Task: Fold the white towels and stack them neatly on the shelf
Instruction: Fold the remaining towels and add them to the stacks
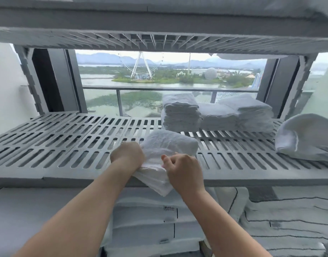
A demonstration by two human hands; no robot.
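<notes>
The slotted grey shelf (67,145) runs across the view from side to side. At 7 o'clock from the middle of the view, the left hand (127,154) grips the left edge of a folded towel (168,145). Its fingers are curled into the cloth and their tips are hidden. The towel lies at the front of the shelf, with its near corner hanging over the front lip at 6 o'clock. At the towel's 5 o'clock, the right hand (183,167) has its fingers curled, thumb and fingers pinching the towel's near layers.

Behind the towel, from its 12 to its 2 o'clock, three piles of folded white towels stand side by side at the back of the shelf, touching: the left stack (180,114), the lower middle stack (217,115) and the right stack (254,114). At 3 o'clock, a loosely bundled towel (305,138) lies on the shelf, apart from the stacks. Under the shelf, at 6 o'clock, lies piled white linen (150,219).
</notes>
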